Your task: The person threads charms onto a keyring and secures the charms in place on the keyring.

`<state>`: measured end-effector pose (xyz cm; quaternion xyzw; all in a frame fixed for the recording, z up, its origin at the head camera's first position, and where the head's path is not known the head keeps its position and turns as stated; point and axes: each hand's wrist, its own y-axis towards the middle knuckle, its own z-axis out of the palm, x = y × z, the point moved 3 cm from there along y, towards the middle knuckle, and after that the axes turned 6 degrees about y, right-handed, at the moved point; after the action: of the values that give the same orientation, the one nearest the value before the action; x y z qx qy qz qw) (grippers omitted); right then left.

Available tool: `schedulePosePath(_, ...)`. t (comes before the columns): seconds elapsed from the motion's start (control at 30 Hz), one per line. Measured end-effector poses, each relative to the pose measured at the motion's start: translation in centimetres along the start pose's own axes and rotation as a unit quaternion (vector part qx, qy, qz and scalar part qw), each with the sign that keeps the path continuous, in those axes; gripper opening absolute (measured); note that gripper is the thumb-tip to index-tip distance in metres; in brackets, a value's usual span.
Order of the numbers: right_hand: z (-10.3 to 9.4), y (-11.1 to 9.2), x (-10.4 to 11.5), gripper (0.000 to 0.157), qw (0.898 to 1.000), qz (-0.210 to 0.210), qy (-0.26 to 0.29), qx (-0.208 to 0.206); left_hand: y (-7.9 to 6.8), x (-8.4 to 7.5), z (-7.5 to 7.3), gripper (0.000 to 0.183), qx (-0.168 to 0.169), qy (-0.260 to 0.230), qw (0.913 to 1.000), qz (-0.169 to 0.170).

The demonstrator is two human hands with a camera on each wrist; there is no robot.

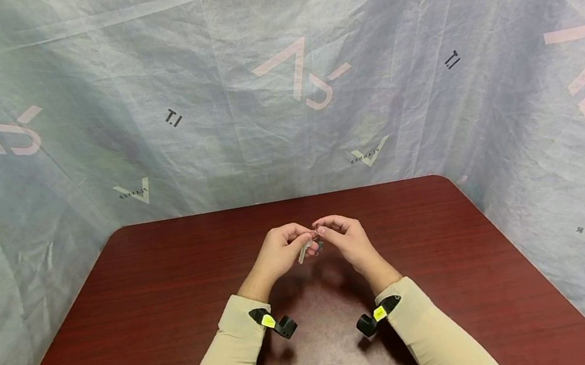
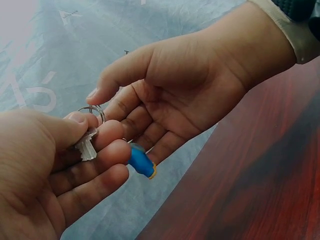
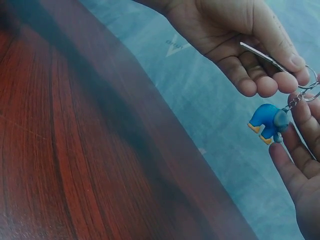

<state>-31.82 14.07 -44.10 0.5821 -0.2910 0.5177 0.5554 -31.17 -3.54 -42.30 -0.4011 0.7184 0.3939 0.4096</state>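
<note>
Both hands meet above the table, around a key ring (image 2: 101, 113) with a silver key (image 2: 87, 146) and a blue charm. My left hand (image 1: 277, 254) pinches the key near its head between thumb and fingers, its blade sticking out. On the other side, my right hand (image 1: 352, 243) holds the wire ring at its thumb and fingertips; part of that grip is hidden. From a short chain (image 3: 295, 101) hangs the blue figure charm (image 3: 267, 120) with yellow feet, just beside the right fingers in the right wrist view.
The dark red wooden table (image 1: 148, 297) spreads beneath both forearms. Grey-blue printed cloth (image 1: 243, 140) hangs behind it and along both sides. A black wrist camera (image 1: 286, 327) sits at the left cuff, another camera (image 1: 366, 325) at the right.
</note>
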Motion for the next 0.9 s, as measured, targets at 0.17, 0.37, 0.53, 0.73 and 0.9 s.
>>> schedulePosePath(0.17, -0.1, 0.07, -0.09, 0.026, 1.0, 0.007, -0.009, -0.003, 0.08, 0.07, 0.04, 0.013, 0.006, -0.002, 1.0, -0.002)
schedulePosePath(0.37, -0.16, 0.09, -0.18, 0.026, 1.0, 0.013, -0.018, -0.011, 0.07, 0.17, 0.04, 0.013, 0.01, 0.002, 0.9999, -0.006)
schedulePosePath(0.53, -0.21, 0.15, -0.23, 0.026, 1.0, 0.013, -0.019, -0.019, 0.1, 0.35, 0.06, 0.013, 0.012, 0.009, 0.9998, -0.01)
schedulePosePath(0.73, -0.23, 0.2, -0.36, 0.026, 1.0, 0.012, -0.015, -0.015, 0.1, 0.39, 0.09, 0.013, 0.01, 0.003, 0.9999, -0.011)
schedulePosePath(0.9, -0.2, 0.15, -0.4, 0.028, 1.0, 0.008, -0.01, -0.01, 0.12, 0.36, 0.08, 0.013, 0.008, -0.001, 0.9999, -0.006)
